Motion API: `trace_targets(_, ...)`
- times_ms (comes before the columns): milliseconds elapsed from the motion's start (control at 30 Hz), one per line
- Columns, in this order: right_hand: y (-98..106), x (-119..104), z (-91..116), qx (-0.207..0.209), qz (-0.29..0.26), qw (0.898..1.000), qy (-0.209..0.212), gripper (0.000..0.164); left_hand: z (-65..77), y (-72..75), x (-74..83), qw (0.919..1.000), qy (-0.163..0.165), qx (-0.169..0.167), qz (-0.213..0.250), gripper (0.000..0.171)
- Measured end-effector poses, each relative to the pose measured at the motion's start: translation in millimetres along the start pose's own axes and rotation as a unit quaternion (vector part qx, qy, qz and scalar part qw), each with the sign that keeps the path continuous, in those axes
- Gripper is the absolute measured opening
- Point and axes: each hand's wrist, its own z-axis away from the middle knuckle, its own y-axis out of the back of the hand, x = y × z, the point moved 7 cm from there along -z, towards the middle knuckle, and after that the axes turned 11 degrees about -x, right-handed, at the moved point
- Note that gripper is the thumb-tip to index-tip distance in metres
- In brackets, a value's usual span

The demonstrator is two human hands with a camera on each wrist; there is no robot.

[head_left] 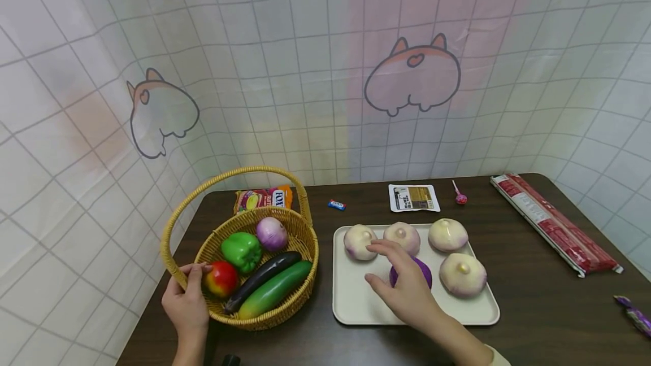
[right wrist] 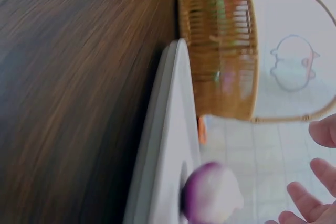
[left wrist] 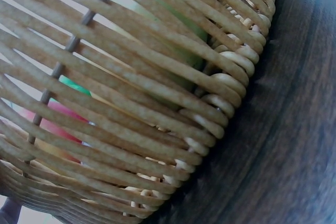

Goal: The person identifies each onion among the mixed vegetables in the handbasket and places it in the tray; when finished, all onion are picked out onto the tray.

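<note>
My left hand (head_left: 187, 301) grips the left rim of a woven basket (head_left: 264, 321) where its tall handle (head_left: 244, 169) joins. Inside lie a red-yellow fruit (head_left: 221, 279), a green bell pepper (head_left: 242, 252), a purple onion (head_left: 272, 234), an eggplant (head_left: 267, 277) and a long green vegetable (head_left: 277, 291). Over a white tray (head_left: 351, 298), my right hand (head_left: 409, 290) holds its thumb and fingers apart. It partly covers a dark purple round vegetable (head_left: 424, 271). Around that sit several white-and-purple turnips (head_left: 463, 275); one turnip (right wrist: 212, 192) shows beyond the tray edge in the right wrist view.
Behind the basket lies a candy bag (head_left: 261, 199), with a small blue wrapped candy (head_left: 337, 205) to its right. A flat packet (head_left: 414, 197) and a lollipop (head_left: 460, 196) lie behind the tray. A long red package (head_left: 556, 225) and a purple-wrapped candy (head_left: 634, 316) are at right.
</note>
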Motion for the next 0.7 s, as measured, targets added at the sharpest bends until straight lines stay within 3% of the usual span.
trace_targets(467,-55,-42,-31,-0.082,-0.064,0.994,0.024,0.047,0.5,1.4,0.2,1.0000,0.001,0.002,-0.007,0.018)
trace_targets(700,-79,-58,-42,-0.115,-0.131,0.984,0.037,0.045,-0.3,0.4,0.0,0.9999,-0.003,-0.002,-0.016,0.018)
